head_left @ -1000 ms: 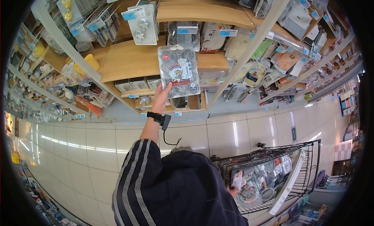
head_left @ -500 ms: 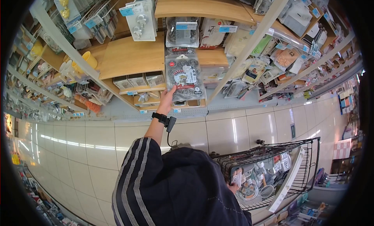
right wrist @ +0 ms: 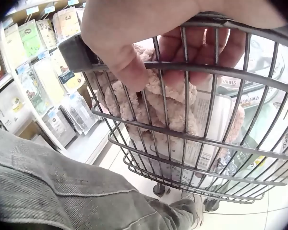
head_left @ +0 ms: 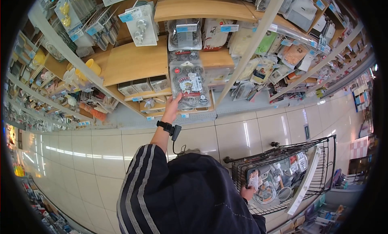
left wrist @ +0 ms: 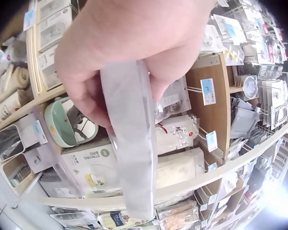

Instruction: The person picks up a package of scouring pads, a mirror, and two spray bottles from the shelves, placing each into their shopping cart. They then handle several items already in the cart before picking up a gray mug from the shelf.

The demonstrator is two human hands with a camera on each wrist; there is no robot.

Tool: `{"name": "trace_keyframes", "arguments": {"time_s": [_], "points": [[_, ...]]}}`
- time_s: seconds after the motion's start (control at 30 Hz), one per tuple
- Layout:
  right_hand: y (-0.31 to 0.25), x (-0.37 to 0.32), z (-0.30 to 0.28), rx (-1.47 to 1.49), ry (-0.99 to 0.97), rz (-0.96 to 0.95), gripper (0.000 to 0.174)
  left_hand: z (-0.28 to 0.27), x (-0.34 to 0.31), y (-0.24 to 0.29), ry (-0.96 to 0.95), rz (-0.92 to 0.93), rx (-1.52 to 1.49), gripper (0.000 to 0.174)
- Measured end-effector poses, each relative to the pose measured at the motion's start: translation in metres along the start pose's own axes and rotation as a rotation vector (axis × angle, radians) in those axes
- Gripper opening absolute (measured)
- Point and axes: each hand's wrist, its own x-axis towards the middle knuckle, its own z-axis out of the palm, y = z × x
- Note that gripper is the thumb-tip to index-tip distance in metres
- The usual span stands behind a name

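Observation:
My left hand (head_left: 173,106) holds a flat clear pack of round grey coils, which look like steel scourers (head_left: 190,82), by its lower left edge. Seen edge-on in the left wrist view, this pack (left wrist: 129,143) sits between thumb and fingers. Behind and above it in the head view hangs a similar pack (head_left: 185,38) on the shelf rack. My right hand (right wrist: 149,52) grips the top rim of the black wire shopping cart (right wrist: 206,136), thumb outside and fingers inside. A pink fluffy item (right wrist: 158,105) lies within the cart right by those fingers.
Wooden shelves (head_left: 137,64) stand ahead, with a slanted white post (head_left: 252,44) to the right of the pack. Blister cards (head_left: 141,27) hang on hooks at upper left. Yellow cups (head_left: 93,66) stand further left. Packaged goods (head_left: 279,173) fill the cart, on a tiled floor (head_left: 109,153).
The pack in my left hand has come lower and a little right, uncovering the hanging pack behind it. My right hand and the cart have shifted slightly right in the head view.

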Motion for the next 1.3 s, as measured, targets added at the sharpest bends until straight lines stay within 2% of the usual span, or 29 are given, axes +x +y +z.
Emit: {"name": "trace_keyframes", "arguments": {"time_s": [0.27,0.47,0.57,0.67,0.8,1.0,1.1,1.3], "points": [[-0.010,0.010,-0.025,0.036,-0.065,0.038,0.040,0.007,-0.019,-0.008,-0.051,0.075,0.068,0.041],[-0.005,0.024,-0.030,0.025,-0.067,0.049,0.040,-0.006,-0.019,-0.038,-0.078,-0.023,0.146,0.043],[-0.005,0.027,-0.033,0.042,-0.077,0.048,0.041,-0.007,-0.033,-0.034,-0.129,-0.112,0.200,0.042],[0.006,0.039,-0.022,0.034,-0.027,0.017,0.044,-0.013,-0.040,-0.038,-0.160,-0.114,0.284,0.043],[0.015,0.050,-0.018,0.033,-0.036,-0.016,0.046,-0.016,-0.048,-0.034,-0.188,-0.110,0.254,0.044],[0.007,0.046,-0.012,0.094,-0.066,0.058,0.054,-0.025,-0.047,-0.025,-0.165,-0.107,0.116,0.047],[-0.005,0.036,-0.020,-0.057,-0.092,0.088,0.058,-0.029,-0.045,-0.025,-0.168,-0.090,0.059,0.046],[-0.066,0.007,-0.087,-0.295,-0.143,-0.012,0.067,-0.021,-0.053,-0.008,-0.230,-0.093,0.103,0.043]]}}
